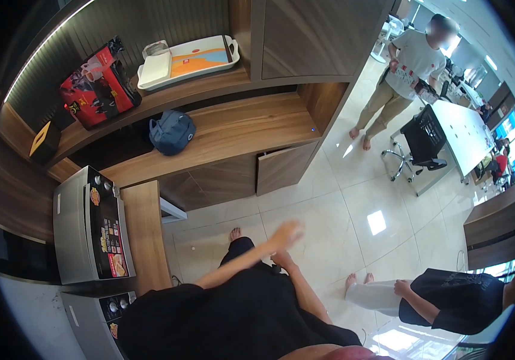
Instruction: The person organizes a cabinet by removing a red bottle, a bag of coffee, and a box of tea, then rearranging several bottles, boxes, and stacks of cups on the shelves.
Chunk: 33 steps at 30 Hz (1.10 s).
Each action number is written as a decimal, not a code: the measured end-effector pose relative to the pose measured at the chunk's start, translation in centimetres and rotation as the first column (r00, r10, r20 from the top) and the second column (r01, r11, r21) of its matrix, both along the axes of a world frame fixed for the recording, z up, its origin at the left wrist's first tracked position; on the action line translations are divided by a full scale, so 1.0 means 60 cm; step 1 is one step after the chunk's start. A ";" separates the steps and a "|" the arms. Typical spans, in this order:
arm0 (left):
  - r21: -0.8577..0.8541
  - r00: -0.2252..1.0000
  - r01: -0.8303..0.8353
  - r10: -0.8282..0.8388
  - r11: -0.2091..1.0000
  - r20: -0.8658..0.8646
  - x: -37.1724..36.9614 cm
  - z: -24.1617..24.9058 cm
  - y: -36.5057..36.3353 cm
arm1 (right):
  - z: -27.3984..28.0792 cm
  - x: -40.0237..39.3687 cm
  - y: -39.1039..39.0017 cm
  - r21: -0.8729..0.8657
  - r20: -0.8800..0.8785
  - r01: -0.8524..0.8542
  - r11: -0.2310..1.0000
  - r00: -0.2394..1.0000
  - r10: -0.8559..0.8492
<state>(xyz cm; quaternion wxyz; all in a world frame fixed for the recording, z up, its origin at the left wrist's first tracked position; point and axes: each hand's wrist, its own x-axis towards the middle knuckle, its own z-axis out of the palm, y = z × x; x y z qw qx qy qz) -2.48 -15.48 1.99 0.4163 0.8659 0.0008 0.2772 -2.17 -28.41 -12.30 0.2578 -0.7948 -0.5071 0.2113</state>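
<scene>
My left hand (287, 235) is stretched across in front of my body, above the tiled floor. It is smeared by motion, so its fingers do not show clearly, and I see no object in it. Close to my waist, my right hand (281, 259) is bent in beside my left wrist. Its fingers look closed near a small dark thing (276, 267) that I cannot make out. Below both hands are my black shirt (215, 312), dark trousers (237, 249) and one bare foot (235, 233).
A wooden cabinet holds a white tray (206, 69), a red bag (95, 84) and a blue bag (173, 132). Silver ovens (74, 228) stand at left. One person (416, 66) stands near a chair (419, 141) and white table (458, 132); another person (449, 300) stands at lower right.
</scene>
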 end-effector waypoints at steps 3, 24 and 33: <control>0.088 0.264 0.363 -0.012 0.928 -0.964 -0.086 0.107 -0.087 | -0.005 -0.021 -0.001 -0.024 -0.023 -0.039 0.999 0.999 0.038; -0.126 0.578 0.258 -0.257 0.958 -0.774 -0.096 -0.116 -0.106 | 0.041 -0.029 -0.012 -0.138 -0.249 -0.003 0.990 0.968 -0.031; -0.314 0.754 0.232 -0.374 0.921 -0.541 -0.087 -0.087 -0.030 | 0.061 0.017 0.019 -0.243 -0.311 -0.110 0.964 0.950 0.030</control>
